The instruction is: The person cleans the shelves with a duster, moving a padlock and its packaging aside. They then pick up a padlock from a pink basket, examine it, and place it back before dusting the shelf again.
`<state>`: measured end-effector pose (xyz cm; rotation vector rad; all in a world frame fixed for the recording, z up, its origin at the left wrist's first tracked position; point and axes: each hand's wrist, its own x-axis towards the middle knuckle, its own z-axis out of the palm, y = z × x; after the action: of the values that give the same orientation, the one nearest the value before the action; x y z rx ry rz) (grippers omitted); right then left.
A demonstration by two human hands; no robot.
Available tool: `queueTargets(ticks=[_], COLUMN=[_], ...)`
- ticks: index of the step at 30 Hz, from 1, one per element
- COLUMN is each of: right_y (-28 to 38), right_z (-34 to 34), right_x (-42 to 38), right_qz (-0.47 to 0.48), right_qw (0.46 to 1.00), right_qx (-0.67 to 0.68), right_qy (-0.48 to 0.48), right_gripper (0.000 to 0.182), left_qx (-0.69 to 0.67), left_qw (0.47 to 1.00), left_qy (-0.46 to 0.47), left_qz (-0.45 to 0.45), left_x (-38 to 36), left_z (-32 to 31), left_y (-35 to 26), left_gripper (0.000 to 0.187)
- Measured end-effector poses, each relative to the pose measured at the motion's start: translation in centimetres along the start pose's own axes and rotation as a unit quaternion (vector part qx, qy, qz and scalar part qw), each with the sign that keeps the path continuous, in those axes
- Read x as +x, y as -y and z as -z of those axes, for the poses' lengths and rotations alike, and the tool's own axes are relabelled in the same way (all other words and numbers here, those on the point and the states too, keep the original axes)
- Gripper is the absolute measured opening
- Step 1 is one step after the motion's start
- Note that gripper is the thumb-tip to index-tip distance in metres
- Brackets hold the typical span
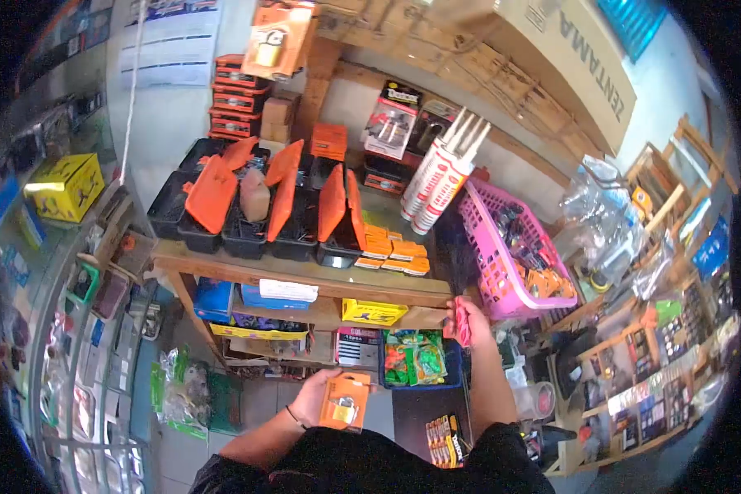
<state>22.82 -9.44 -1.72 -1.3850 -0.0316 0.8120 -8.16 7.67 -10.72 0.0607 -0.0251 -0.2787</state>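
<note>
My left hand [311, 397] is closed on a padlock in an orange card pack [345, 402], held low in front of my body. Its front faces me, with a brass body and metal shackle showing. My right hand [473, 328] reaches forward to the right end of the wooden shelf. Its fingers are wrapped around a crumpled pink cloth-like piece [463, 321], whose kind I cannot make out. Just beyond that hand stands a pink plastic basket [502, 284] full of packaged items. Beneath the hand lies a dark bin [450, 380] with green and orange packets [424, 362].
On the shelf top [305, 276] are black boxes with orange lids [210, 193], orange cartons [391, 251] and white sealant tubes [440, 185]. Another orange padlock pack [272, 41] hangs above. A glass display case [74, 346] stands at left; a yellow box [375, 311] sits underneath.
</note>
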Motion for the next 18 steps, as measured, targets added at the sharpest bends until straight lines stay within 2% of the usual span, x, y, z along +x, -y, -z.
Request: queueTargets(ticks=[2,4,6,8,9,10,12,13,14,16,17,18], right_y=[-0.2,-1.4,-3.7,-7.0,-8.5,-9.9,-13.1,-13.6,-15.5,-16.6,-17.0,-17.2], right_z=[-0.7,-0.8,-1.1,-0.5,-0.4,0.0,1.1,1.1,2.3,0.7,-0.2,-0.9], right_x=[-0.3,-1.2,-3.6,-5.8,-7.0,-8.3,-10.2,-11.6,-11.9,-14.3,-15.1,-15.8], right_qz=[-0.01,-0.009,0.021,-0.017,-0.065,-0.09,-0.127,-0.156,-0.165,-0.164,-0.164,-0.115], right_qw=[1.0,0.998,1.0,0.998,0.996,0.994,0.986,0.982,0.983,0.985,0.985,0.992], right_qx=[-0.001,0.054,-0.012,0.036,0.057,0.022,0.036,0.038,0.067,0.022,0.023,-0.008], right_qy=[0.008,0.027,-0.006,0.04,0.037,0.062,0.104,0.099,0.039,-0.053,-0.05,-0.044], right_gripper=[0.024,0.021,0.015,0.013,0.012,0.012,0.013,0.014,0.015,0.019,0.019,0.02], left_qx=[0.049,0.006,-0.038,0.036,0.023,0.019,-0.07,-0.07,-0.072,-0.063,-0.019,-0.017], left_qw=[0.997,0.999,0.998,0.993,0.996,0.996,0.993,0.992,0.992,0.988,0.991,0.992], left_qy=[-0.041,-0.017,0.01,-0.081,-0.036,-0.035,0.036,0.02,0.021,0.102,0.086,0.085], left_qz=[0.031,0.045,0.057,0.073,0.082,0.08,0.093,0.106,0.105,0.098,0.096,0.095], left_x=[-0.9,-1.9,-2.2,-2.7,-2.8,-3.0,-3.4,-3.4,-3.3,-3.1,-3.1,-3.1], left_z=[1.1,2.7,3.3,2.6,3.0,3.3,3.5,3.5,3.3,2.8,2.5,2.2], left_y=[1.2,2.9,4.2,5.3,5.3,5.2,4.6,4.6,4.8,5.0,4.9,4.8], left_gripper=[0.06,0.061,0.061,0.065,0.068,0.068,0.068,0.071,0.071,0.078,0.083,0.083])
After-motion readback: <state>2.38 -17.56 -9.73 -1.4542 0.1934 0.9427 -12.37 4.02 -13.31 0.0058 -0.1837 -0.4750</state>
